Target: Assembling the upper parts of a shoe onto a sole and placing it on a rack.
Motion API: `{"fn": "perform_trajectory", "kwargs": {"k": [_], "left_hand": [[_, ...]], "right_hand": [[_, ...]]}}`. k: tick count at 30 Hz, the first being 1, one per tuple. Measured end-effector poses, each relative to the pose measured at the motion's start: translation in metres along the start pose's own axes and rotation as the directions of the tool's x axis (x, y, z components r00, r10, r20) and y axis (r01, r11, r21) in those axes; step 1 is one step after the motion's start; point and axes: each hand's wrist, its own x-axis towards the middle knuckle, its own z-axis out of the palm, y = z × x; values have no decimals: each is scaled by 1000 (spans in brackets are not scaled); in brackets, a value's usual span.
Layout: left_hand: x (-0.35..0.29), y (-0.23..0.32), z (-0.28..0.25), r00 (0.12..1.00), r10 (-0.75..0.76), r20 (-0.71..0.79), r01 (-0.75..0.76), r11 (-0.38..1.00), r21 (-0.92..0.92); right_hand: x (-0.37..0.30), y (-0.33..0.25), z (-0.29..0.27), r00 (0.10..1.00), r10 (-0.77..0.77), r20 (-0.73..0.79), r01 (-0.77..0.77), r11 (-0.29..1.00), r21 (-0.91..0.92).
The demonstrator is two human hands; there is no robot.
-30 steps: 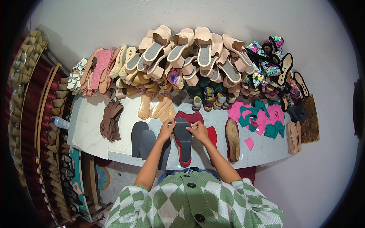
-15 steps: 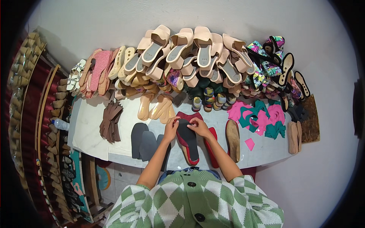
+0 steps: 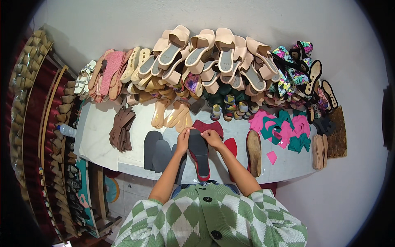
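1. The dark sole (image 3: pixel 199 149) is between the left hand (image 3: pixel 183 140) and right hand (image 3: pixel 212 138), near the table's (image 3: pixel 284 169) front edge.
2. Both hands pinch its far end, one at each side.
3. Tan sandals (image 3: pixel 177 114) bear small print, not readable.

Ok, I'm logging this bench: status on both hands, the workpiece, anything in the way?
Left hand, right hand: closed on dark sole, far end. Red edging shows at near end. Maroon material just beyond; nothing lying on sole.

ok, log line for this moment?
left hand: holds dark sole, far left edge | right hand: same sole, far right edge | left: grey pieces | right: pink-and-teal scraps
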Motion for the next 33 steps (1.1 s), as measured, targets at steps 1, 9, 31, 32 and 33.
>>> {"fn": "perform_trajectory", "kwargs": {"k": [1,9,31,32,33], "left_hand": [[0,1,1,1000,2,-1,-2,1000,11],[4,-1,4,999,-54,-7,54,997,-52],[-3,-14,18,985,-23,-172,2,992,-125],[-9,-15,12,985,-24,-172,2,992,-126],[-17,-18,3,995,-75,-71,59,977,-206]], "right_hand": [[1,1,0,1000,21,7,-21,1000,-14],[-1,1,7,990,66,-128,-68,998,-9],[-33,0,35,929,-79,-362,81,997,-11],[-33,0,35,929,-79,-362,81,997,-12],[-33,0,35,938,-48,-345,42,999,-25]]}}
